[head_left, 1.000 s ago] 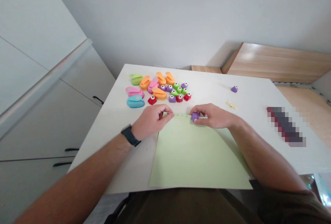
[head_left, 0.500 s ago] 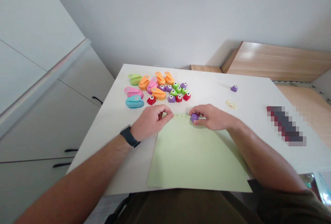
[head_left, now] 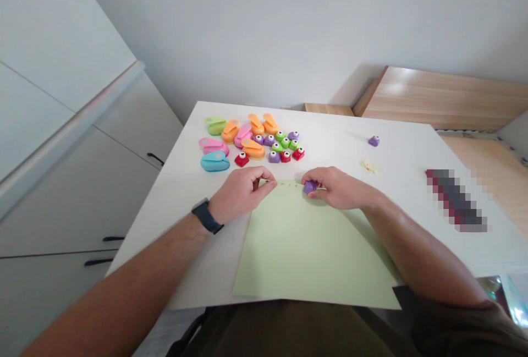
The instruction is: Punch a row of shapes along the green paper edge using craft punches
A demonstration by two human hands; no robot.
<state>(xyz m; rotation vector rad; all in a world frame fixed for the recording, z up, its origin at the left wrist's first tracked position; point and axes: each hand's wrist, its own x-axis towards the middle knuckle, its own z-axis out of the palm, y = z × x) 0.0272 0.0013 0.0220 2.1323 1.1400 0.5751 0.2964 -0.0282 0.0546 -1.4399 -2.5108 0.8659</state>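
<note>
A sheet of pale green paper lies on the table in front of me. Its far left corner is pinched between the thumb and fingers of my left hand. At the far edge, my right hand grips a small purple craft punch that sits over the paper's border. A row of several small punched marks runs along that edge between my hands. The fingers partly cover the punch, and whether its button is pressed down cannot be seen.
Beyond my left hand stand several lever punches, such as a blue one, and small punches, such as a red one. Right of them are a lone purple punch and small yellowish scraps. A blurred dark object lies far right.
The paper's near edge has swung very slightly to the left. Both hands keep nearly the same place and grip.
</note>
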